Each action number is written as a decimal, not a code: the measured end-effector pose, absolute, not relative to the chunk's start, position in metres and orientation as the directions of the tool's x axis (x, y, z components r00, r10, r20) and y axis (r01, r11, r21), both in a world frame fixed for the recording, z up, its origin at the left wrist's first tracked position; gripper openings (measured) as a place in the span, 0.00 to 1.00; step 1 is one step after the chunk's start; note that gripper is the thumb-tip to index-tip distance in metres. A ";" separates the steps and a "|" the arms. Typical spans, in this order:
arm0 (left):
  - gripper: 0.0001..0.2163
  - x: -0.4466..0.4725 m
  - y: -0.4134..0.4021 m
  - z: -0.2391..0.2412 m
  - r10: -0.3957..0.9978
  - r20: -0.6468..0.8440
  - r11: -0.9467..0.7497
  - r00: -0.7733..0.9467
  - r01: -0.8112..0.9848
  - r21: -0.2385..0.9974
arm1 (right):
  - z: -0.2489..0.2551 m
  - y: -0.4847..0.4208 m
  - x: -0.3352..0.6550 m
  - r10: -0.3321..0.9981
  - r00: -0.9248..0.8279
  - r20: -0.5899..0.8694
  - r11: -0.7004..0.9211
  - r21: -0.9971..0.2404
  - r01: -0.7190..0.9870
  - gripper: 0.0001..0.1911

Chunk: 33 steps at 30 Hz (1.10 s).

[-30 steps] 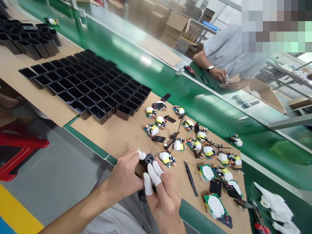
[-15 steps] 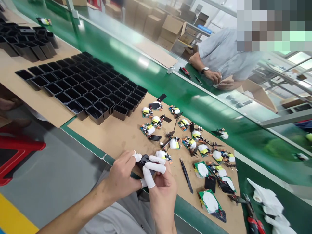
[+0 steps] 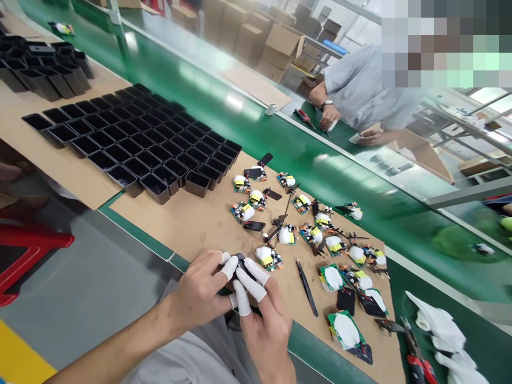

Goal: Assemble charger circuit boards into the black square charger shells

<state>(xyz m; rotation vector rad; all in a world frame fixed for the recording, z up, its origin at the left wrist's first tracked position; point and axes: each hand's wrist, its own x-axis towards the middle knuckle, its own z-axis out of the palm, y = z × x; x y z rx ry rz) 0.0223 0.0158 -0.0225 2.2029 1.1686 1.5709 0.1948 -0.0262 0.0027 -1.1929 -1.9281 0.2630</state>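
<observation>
Cardboard [image 3: 188, 224]: tweezers [image 3: 306, 280], boards [image 3: 269, 257] beside held housing [image 3: 241, 261].

White rubber finger cots [image 3: 242, 305] cap several fingertips of the left hand [image 3: 200, 293] and right hand [image 3: 267, 328]. The forearms are unsleeved, and grey clothing [image 3: 196, 360] shows at six o'clock.

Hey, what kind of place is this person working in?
Probably an electronics assembly line: a green conveyor belt runs past, small circuit boards lie scattered on cardboard, and rows of empty black housings stand nearby.

No readable text, label or number shows.
</observation>
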 end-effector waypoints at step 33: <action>0.45 0.004 0.013 -0.039 0.875 0.482 -0.479 0.031 0.181 0.859 | -0.006 -0.039 0.172 0.801 0.584 0.127 0.121 -0.991 0.049 0.14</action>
